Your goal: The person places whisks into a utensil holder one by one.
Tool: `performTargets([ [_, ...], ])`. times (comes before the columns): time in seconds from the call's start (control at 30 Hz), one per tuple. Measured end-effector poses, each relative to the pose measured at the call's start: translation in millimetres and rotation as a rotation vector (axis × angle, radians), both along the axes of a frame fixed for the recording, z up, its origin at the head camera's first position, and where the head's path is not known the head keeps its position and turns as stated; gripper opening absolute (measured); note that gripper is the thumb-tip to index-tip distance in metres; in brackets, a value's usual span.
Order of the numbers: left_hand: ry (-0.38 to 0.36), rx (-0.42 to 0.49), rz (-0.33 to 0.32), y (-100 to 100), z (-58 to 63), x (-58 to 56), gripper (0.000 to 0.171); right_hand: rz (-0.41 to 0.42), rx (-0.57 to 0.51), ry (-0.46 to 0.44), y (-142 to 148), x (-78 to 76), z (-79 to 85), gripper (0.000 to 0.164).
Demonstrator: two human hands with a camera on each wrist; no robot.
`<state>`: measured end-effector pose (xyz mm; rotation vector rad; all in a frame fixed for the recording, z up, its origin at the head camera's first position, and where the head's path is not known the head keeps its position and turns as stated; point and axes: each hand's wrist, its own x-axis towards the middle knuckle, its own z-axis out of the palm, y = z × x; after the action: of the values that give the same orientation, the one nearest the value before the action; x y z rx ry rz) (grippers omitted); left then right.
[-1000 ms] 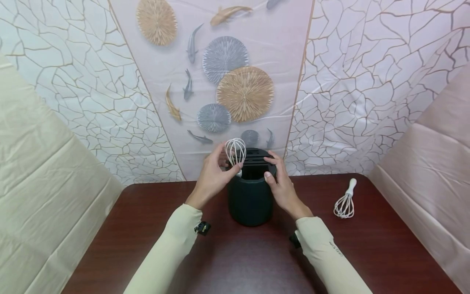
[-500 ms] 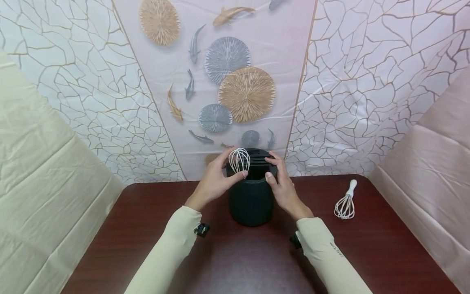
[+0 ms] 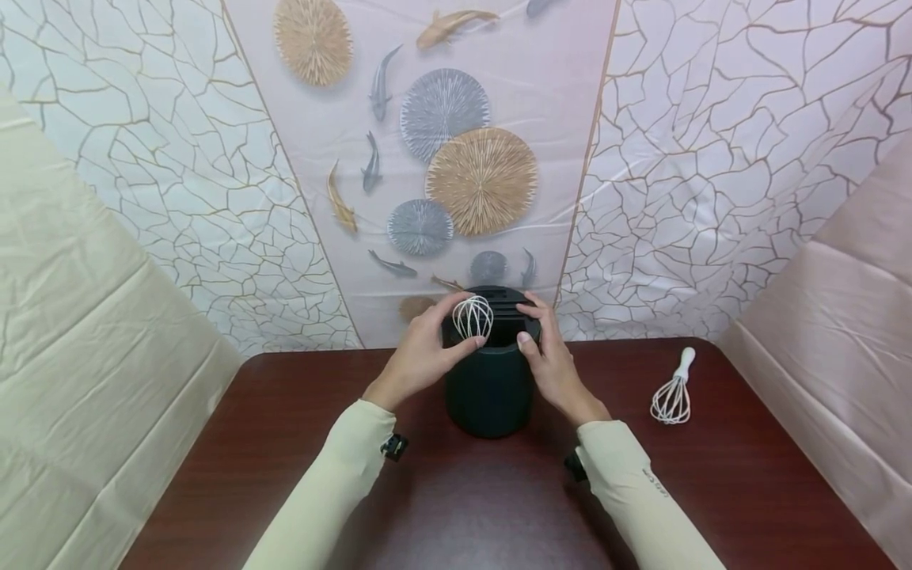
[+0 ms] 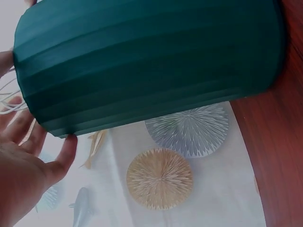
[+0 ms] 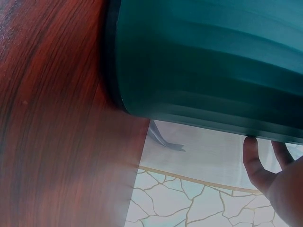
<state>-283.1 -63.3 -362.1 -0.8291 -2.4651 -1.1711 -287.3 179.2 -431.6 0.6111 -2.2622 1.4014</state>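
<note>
A dark green utensil holder (image 3: 488, 396) with a slotted black top stands upright near the table's back edge. Within its opening, at the left, sits a white whisk (image 3: 473, 318), wire loops up and handle hidden inside. My left hand (image 3: 425, 342) holds the whisk by its wires between thumb and fingers. In the left wrist view, one finger of the left hand (image 4: 26, 172) touches the holder's side. My right hand (image 3: 556, 366) grips the holder's right rim, thumb in front and fingers across the top. Two fingertips of the right hand (image 5: 279, 182) touch its wall in the right wrist view.
A second white whisk (image 3: 673, 388) lies on the table to the right, handle pointing away. The reddish-brown table (image 3: 484, 507) ends against a patterned cloth backdrop (image 3: 427, 142). Pale cloth panels (image 3: 100, 332) slope at both sides.
My left hand has lowered the whisk deeper into the holder and shifted slightly right; the handle top seen earlier is now hidden. The right hand stays on the rim.
</note>
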Motion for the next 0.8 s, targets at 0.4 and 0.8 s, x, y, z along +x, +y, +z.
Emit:
performTargets([
  [0.4,-0.041,0.021,-0.002,-11,0.9,0.6,0.077,0.003,-0.016,0.026,1,-2.4,-0.9,0.049],
  [0.8,-0.042,-0.074,0.016,-20,-27.4,-8.1,0.079,0.001,-0.019,0.014,0,-0.8,-0.4,0.050],
])
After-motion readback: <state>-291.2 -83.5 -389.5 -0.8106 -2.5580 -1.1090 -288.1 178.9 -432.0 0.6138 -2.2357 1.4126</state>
